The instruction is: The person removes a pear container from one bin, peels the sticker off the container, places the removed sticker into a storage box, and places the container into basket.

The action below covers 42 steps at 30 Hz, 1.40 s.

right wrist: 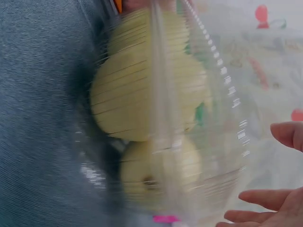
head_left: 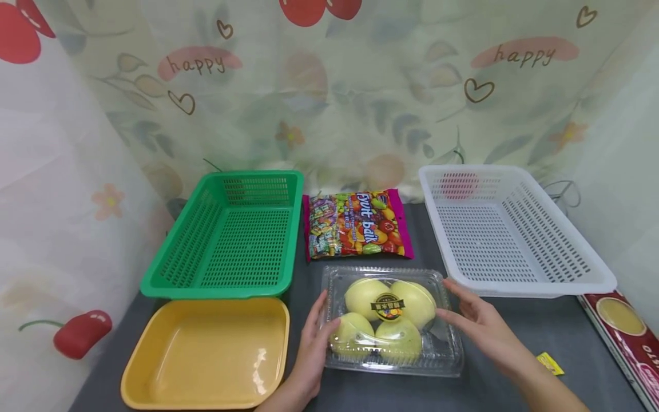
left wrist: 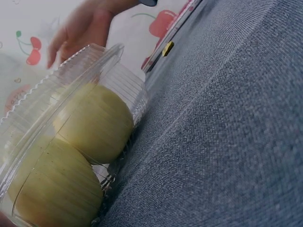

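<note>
A clear plastic clamshell box (head_left: 443,355) lies on the dark cloth, its lid down, holding several pale yellow-green round fruits (head_left: 399,340) under a black label (head_left: 388,307). At the box's left side, my left hand (head_left: 311,343) grips the edge, thumb over the lid and fingers along the side. My right hand (head_left: 479,320) is at the right side with thumb and fingers spread. In the right wrist view, the right hand's fingers (right wrist: 267,198) look straight and apart from the box. The left wrist view shows the fruits (left wrist: 94,123) through the clear wall.
Behind the box lies a colourful candy bag (head_left: 357,224). A green basket (head_left: 154,280) and a yellow tray (head_left: 128,366) stand left; a white basket (head_left: 592,274) stands back right. Farther right are a small yellow packet (head_left: 550,363) and a red carton (head_left: 625,343).
</note>
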### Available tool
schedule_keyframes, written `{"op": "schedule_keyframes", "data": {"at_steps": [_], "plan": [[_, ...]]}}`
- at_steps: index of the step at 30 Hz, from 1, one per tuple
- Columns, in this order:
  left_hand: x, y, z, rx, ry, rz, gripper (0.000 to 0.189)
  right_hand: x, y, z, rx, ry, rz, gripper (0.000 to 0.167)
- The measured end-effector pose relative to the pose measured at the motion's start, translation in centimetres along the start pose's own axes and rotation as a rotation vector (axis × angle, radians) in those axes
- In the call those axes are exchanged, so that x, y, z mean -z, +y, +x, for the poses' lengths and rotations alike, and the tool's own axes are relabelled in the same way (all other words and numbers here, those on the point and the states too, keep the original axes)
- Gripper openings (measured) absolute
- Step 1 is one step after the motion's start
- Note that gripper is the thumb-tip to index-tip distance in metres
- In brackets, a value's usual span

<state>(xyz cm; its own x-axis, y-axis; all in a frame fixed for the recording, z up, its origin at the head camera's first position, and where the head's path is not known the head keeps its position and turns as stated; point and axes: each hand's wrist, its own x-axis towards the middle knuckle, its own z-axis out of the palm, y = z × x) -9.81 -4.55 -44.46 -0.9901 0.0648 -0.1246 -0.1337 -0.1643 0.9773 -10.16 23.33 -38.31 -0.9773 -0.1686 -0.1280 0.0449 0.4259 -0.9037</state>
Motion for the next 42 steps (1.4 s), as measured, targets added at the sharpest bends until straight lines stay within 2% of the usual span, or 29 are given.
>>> {"op": "schedule_keyframes", "data": {"at_steps": [3, 6, 13, 18, 29, 42], "plan": [[0.0, 0.0, -0.1, 0.004, 0.006, 0.001, 0.063, 0.3, -1.0, -0.1, 0.094, -0.007, -0.069, 0.063], [0.0, 0.0, -0.1, 0.005, 0.009, 0.005, 0.063, 0.5, -1.9, 0.3, 0.137, -0.027, -0.139, 0.055], [-0.1, -0.1, 0.0, 0.008, 0.011, -0.001, 0.063, 1.3, -3.4, 2.2, 0.015, -0.18, -0.07, 0.051], [-0.1, -0.2, -0.1, 0.006, 0.014, -0.002, 0.062, 1.2, -4.0, 3.6, -0.016, -0.242, -0.05, 0.05], [-0.1, -0.1, -0.2, -0.001, 0.004, -0.003, 0.061, 0.2, -4.6, 6.1, -0.049, -0.291, -0.071, 0.047], [-0.1, -0.2, -0.1, 0.001, 0.008, 0.0, 0.062, -0.9, -4.5, 7.6, -0.014, -0.332, -0.127, 0.033]]}}
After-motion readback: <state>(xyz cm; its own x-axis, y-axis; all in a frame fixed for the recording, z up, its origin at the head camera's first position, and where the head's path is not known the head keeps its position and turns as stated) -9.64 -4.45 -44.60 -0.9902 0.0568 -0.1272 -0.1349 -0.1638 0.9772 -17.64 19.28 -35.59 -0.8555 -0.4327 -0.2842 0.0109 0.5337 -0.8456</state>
